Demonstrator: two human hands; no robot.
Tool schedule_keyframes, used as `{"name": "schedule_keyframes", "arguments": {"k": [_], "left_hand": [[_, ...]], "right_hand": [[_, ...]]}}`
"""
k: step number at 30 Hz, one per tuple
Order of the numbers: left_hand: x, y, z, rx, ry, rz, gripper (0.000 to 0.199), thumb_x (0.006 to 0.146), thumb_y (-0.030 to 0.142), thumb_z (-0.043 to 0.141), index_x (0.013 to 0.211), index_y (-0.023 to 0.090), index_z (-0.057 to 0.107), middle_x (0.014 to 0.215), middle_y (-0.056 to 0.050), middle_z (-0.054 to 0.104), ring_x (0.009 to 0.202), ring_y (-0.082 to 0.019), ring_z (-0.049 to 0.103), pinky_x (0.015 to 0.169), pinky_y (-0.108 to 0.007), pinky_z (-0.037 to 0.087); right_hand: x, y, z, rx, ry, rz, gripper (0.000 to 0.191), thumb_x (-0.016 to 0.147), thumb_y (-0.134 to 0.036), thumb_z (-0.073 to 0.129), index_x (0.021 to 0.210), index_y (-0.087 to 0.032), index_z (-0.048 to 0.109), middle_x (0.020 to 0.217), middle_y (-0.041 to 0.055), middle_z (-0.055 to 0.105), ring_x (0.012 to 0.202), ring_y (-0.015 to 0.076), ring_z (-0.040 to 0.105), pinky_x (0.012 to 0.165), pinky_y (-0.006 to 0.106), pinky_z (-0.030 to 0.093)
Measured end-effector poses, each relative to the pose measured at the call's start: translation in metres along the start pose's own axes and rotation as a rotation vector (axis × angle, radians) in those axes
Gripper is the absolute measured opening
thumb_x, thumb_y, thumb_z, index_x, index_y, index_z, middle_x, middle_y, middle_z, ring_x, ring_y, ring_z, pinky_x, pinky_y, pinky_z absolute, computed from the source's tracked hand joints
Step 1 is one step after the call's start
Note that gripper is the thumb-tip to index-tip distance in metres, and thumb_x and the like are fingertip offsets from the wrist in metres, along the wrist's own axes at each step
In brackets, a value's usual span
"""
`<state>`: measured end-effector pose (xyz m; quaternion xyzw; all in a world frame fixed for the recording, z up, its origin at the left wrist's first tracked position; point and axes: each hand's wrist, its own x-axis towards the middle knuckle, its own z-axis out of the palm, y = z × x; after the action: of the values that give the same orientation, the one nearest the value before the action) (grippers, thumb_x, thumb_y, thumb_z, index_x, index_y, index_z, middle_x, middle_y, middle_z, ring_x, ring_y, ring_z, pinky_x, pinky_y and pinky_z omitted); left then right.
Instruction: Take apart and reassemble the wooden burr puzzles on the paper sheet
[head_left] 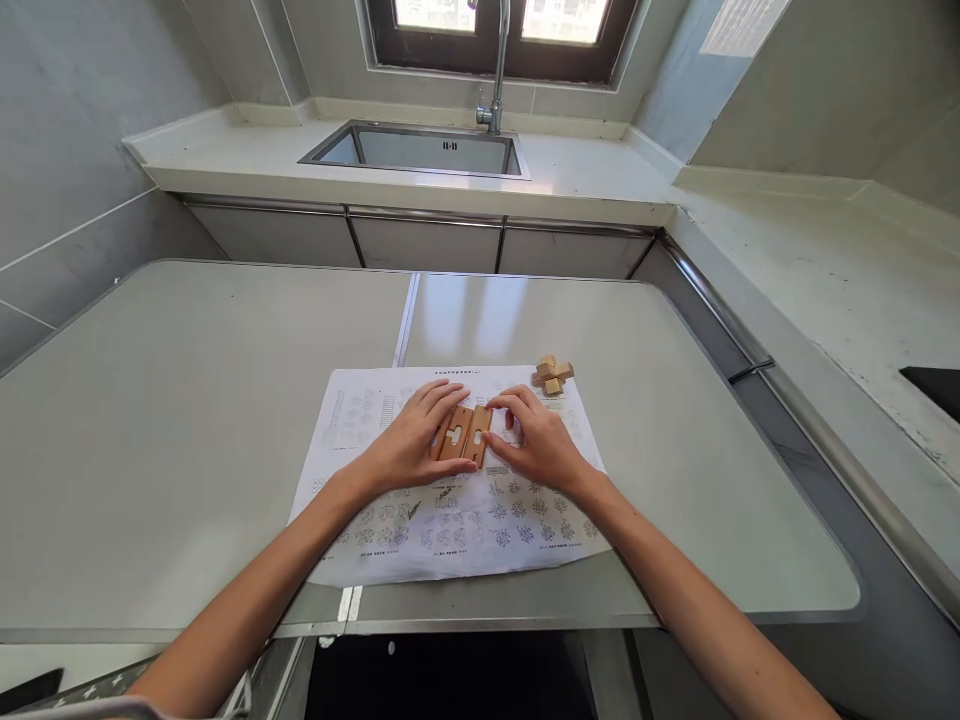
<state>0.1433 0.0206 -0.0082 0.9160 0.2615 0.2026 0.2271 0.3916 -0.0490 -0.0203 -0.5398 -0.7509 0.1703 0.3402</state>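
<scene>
Several flat wooden pieces (455, 432) with cut-out notches lie side by side on a printed paper sheet (442, 548). My left hand (420, 437) rests around their left side, its thumb along the near edge and its fingers at the far edge, partly covering them. My right hand (534, 437) has its thumb and index finger on the rightmost piece, which carries a small dark mark. An assembled wooden block puzzle (553, 374) sits at the sheet's far right corner, beyond my right hand.
The sheet lies on a pale folding table (187, 430) with a centre seam. Behind it is a counter (585, 180) with a sink (420, 150) and a tap (493, 100). Another counter (840, 270) runs along the right, with a metal-edged front.
</scene>
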Motion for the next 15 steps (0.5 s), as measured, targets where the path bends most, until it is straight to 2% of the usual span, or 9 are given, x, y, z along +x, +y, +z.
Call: {"name": "schedule_keyframes", "arguments": {"k": [1, 3, 5, 8, 11, 13, 15], "left_hand": [[-0.002, -0.004, -0.004, 0.008, 0.001, 0.001, 0.092, 0.084, 0.063, 0.081, 0.159, 0.026, 0.041, 0.161, -0.017, 0.048, 0.156, -0.039, 0.035, 0.127, -0.061, 0.037], [-0.007, -0.01, -0.012, 0.016, -0.007, 0.001, 0.086, 0.083, 0.062, 0.082, 0.153, 0.026, 0.049, 0.158, -0.016, 0.051, 0.153, -0.039, 0.038, 0.125, -0.061, 0.038], [-0.012, -0.014, -0.019, 0.007, -0.025, 0.0, 0.082, 0.083, 0.062, 0.082, 0.151, 0.027, 0.052, 0.156, -0.015, 0.054, 0.151, -0.039, 0.041, 0.124, -0.062, 0.039], [-0.019, -0.017, -0.026, -0.024, -0.053, 0.006, 0.088, 0.08, 0.061, 0.085, 0.154, 0.029, 0.049, 0.153, -0.013, 0.058, 0.15, -0.038, 0.043, 0.123, -0.061, 0.041], [-0.022, -0.022, -0.031, -0.021, -0.041, 0.008, 0.092, 0.077, 0.062, 0.086, 0.155, 0.028, 0.049, 0.154, -0.014, 0.057, 0.149, -0.038, 0.044, 0.123, -0.06, 0.041], [-0.024, -0.026, -0.036, 0.007, -0.015, -0.002, 0.083, 0.08, 0.06, 0.084, 0.149, 0.025, 0.054, 0.152, -0.015, 0.058, 0.146, -0.038, 0.047, 0.122, -0.059, 0.042], [-0.025, -0.03, -0.04, 0.045, 0.022, -0.029, 0.064, 0.087, 0.055, 0.079, 0.139, 0.023, 0.061, 0.146, -0.015, 0.061, 0.142, -0.036, 0.05, 0.12, -0.057, 0.044]], "right_hand": [[0.0, 0.0, 0.0, 0.001, -0.008, -0.03, 0.041, 0.095, -0.039, 0.072, 0.131, -0.024, 0.059, 0.128, 0.0122, 0.063, 0.1, 0.0248, 0.067, 0.086, 0.038, 0.056], [0.0, 0.0, 0.001, -0.011, -0.044, -0.096, 0.067, 0.087, -0.048, 0.081, 0.143, -0.025, 0.053, 0.143, 0.0164, 0.054, 0.129, 0.0341, 0.057, 0.106, 0.049, 0.052], [0.001, 0.001, 0.001, -0.031, -0.099, -0.148, 0.083, 0.08, -0.055, 0.087, 0.148, -0.026, 0.049, 0.147, 0.0175, 0.052, 0.139, 0.039, 0.048, 0.115, 0.058, 0.045], [0.002, 0.001, 0.002, -0.033, -0.158, -0.167, 0.085, 0.081, -0.052, 0.087, 0.151, -0.029, 0.046, 0.143, 0.0156, 0.058, 0.135, 0.0391, 0.051, 0.114, 0.061, 0.045], [0.001, 0.0, 0.002, -0.01, -0.153, -0.151, 0.079, 0.084, -0.045, 0.085, 0.151, -0.03, 0.046, 0.141, 0.0147, 0.06, 0.132, 0.0385, 0.054, 0.111, 0.061, 0.048], [0.0, 0.0, 0.003, 0.012, -0.13, -0.131, 0.078, 0.085, -0.044, 0.085, 0.151, -0.03, 0.046, 0.141, 0.0146, 0.059, 0.133, 0.0384, 0.054, 0.111, 0.061, 0.049], [-0.001, -0.001, 0.003, 0.038, -0.103, -0.108, 0.076, 0.086, -0.043, 0.085, 0.15, -0.03, 0.046, 0.143, 0.0146, 0.057, 0.136, 0.0374, 0.054, 0.113, 0.059, 0.049]]}}
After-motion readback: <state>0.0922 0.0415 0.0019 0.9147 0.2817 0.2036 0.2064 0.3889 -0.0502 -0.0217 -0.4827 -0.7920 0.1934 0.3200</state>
